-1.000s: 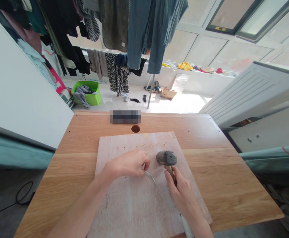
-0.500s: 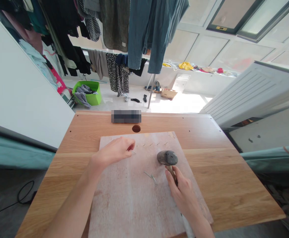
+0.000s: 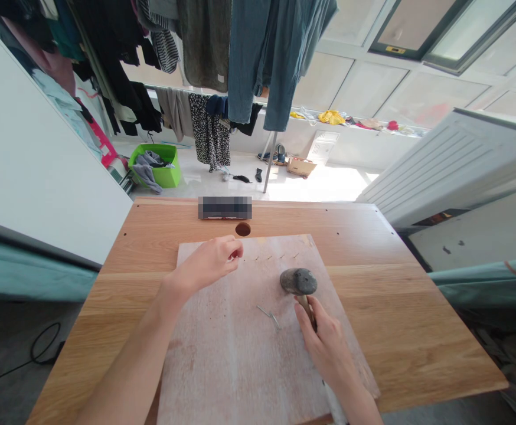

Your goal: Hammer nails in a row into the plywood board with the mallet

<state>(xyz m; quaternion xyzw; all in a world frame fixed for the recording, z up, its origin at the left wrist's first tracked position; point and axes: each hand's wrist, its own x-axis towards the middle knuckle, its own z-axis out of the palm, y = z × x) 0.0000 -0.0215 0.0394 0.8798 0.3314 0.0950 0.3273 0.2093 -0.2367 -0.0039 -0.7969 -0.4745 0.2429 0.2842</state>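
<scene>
With fingers pinched together, my left hand [image 3: 216, 260] is at the far left part of a pale, worn wooden board [image 3: 222, 366]. A nail stuck out of that pinch a moment ago; now the fingers hide it. My right hand [image 3: 326, 336] grips the handle of a mallet [image 3: 299, 281], whose thick dark grey head is over the board's right side. Several nails [image 3: 270, 257] stand in a row along the board's far part, just right of my left hand. A few loose nails [image 3: 276, 320] lie mid-board, left of the mallet.
The board rests on a wooden table [image 3: 417, 330] with a round hole [image 3: 242, 229] near its far edge. A blurred dark box [image 3: 225, 208] sits beside the hole. Beyond are hanging clothes [image 3: 258, 59] and a green basket [image 3: 165, 168]. A white panel [image 3: 54, 130] borders the left.
My left hand has risen slightly and turned, and the nail that poked out below its fingers no longer shows. My right hand and the mallet have stayed in place.
</scene>
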